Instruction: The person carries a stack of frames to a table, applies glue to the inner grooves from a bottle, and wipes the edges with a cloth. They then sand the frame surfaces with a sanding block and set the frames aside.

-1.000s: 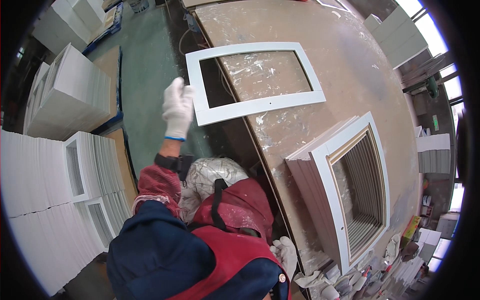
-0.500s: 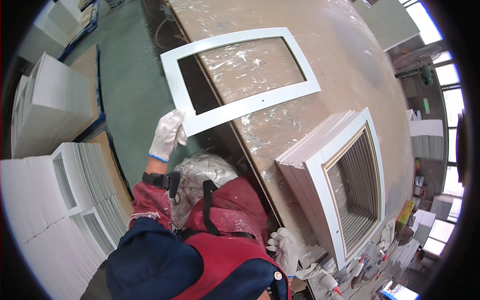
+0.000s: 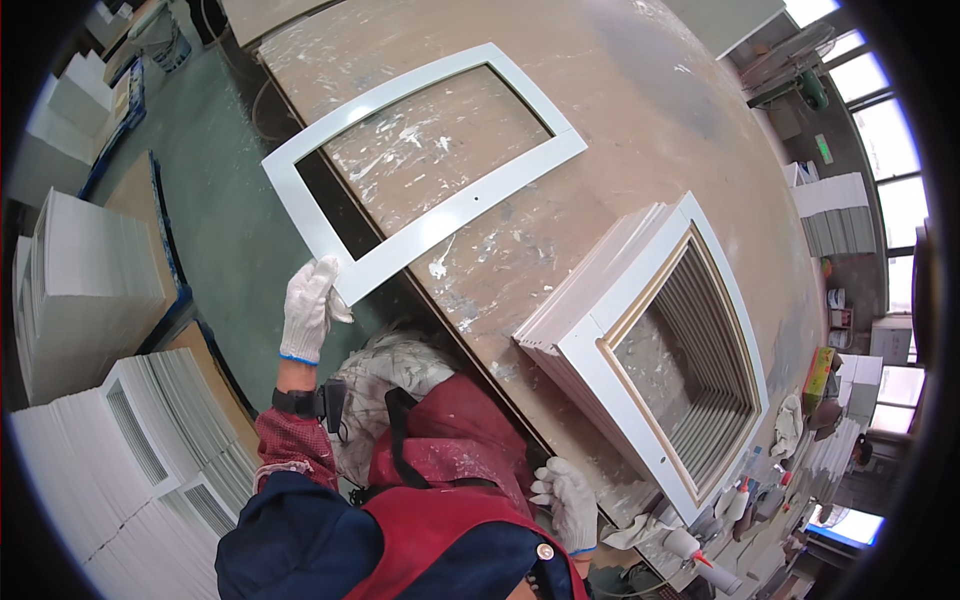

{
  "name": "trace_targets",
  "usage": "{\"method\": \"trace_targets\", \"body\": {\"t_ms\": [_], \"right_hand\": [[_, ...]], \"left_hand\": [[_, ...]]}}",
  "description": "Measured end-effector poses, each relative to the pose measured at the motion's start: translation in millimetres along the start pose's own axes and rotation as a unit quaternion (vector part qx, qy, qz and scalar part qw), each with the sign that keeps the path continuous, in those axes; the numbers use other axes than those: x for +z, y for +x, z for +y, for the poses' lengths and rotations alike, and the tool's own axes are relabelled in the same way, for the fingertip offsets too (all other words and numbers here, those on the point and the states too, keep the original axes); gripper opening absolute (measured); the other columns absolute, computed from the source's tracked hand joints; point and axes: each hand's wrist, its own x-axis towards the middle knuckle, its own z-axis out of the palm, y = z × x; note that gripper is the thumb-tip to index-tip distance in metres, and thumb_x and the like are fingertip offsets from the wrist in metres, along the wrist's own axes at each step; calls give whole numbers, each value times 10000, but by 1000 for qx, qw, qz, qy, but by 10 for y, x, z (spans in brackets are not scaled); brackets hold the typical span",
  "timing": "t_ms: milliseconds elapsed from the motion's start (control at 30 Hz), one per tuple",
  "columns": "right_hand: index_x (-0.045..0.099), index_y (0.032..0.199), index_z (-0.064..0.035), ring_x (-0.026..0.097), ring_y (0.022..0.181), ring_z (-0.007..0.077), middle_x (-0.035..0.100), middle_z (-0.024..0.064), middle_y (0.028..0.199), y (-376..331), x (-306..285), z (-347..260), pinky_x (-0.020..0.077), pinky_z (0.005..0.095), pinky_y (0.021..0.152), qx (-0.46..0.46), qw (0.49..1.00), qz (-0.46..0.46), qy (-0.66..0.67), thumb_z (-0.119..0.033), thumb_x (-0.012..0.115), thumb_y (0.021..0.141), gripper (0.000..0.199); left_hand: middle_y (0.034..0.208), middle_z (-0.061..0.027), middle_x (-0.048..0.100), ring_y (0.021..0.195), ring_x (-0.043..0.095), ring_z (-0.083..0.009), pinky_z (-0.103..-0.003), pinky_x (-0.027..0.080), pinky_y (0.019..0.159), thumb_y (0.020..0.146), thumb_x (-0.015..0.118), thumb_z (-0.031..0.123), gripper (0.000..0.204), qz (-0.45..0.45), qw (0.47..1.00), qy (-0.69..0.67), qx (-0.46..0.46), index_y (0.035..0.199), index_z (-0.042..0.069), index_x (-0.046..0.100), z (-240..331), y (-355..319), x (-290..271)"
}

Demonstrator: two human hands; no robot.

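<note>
Left hand (image 3: 308, 308) grips white frame (image 3: 425, 165) corner; right hand (image 3: 566, 500) seemingly empty, half-open.

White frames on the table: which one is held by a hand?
The flat, empty white frame, gripped at its near corner by the left hand. The louvred frame lies untouched.

We see a green floor (image 3: 215, 235), a long paint-splashed workbench (image 3: 640, 120), stacks of white panels (image 3: 85, 290) to the left, and bright windows (image 3: 890, 140) letting in daylight on the right.
</note>
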Motion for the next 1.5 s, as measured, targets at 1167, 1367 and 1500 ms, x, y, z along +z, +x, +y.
{"method": "trace_targets", "body": {"t_ms": [1167,1367,1500], "right_hand": [[544,1324,87,512,1177,218,568,125,1292,-446,-983,-397,374,321,1040,-497,690,523,-60,-99,640,916,459],[538,1352,53,498,1182,191,492,115,1377,-762,-1047,-290,375,289,1039,-461,728,491,-125,-25,561,923,436],[457,1389,96,406,1358,255,485,181,1430,-860,-897,-61,260,357,1148,-454,793,402,54,-111,496,969,470]], "left_hand": [[1350,-154,512,1227,483,-222,-320,350,1065,1010,502,339,600,-323,904,225,165,1424,-83,397,349,-961,2027],[1303,-117,532,1186,516,-190,-339,410,1023,1004,560,305,538,-275,942,159,112,1388,-56,452,269,-1047,1910],[1216,-94,578,1084,554,-135,-261,449,904,994,578,303,473,-182,973,119,74,1326,-31,526,257,-1090,1600]]}}
